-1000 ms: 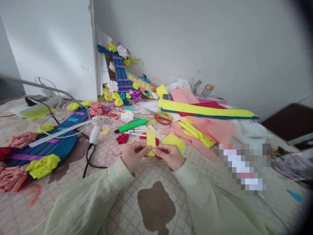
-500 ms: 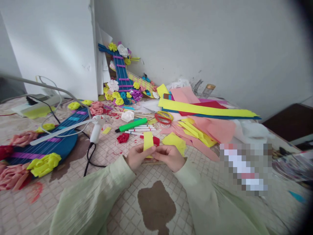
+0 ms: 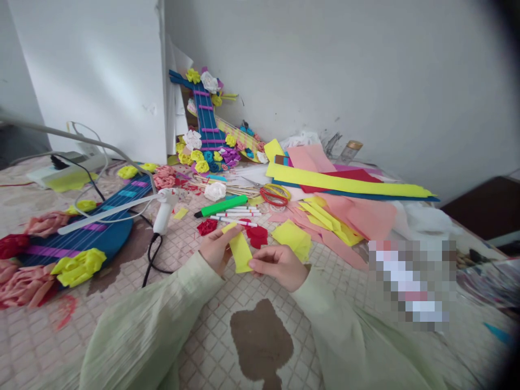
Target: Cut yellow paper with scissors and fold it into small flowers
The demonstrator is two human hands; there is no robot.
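Note:
A small yellow paper strip (image 3: 240, 251) is stretched at a slant between my two hands. My left hand (image 3: 219, 248) pinches its upper end. The fingers of my right hand (image 3: 280, 265) are closed on its lower right corner. Just beyond the strip lie red paper pieces (image 3: 257, 236), and a crumpled red paper flower (image 3: 207, 227) is near my left hand. A stack of yellow paper pieces (image 3: 292, 238) rests beyond my right hand. Several white pens (image 3: 239, 216) and a green marker (image 3: 223, 206) lie farther back.
A white glue gun (image 3: 163, 214) with a black cord stands at the left, beside a blue paper guitar (image 3: 117, 230) with flowers. Scissors (image 3: 275, 195) lie behind the pens. Paper sheets (image 3: 345, 184) spread at the back right. A second decorated guitar (image 3: 206, 119) leans on the wall.
My left hand has moved slightly left and up, apart from my right hand. The yellow strip, upright before, now slants between them, and more of the red pieces shows.

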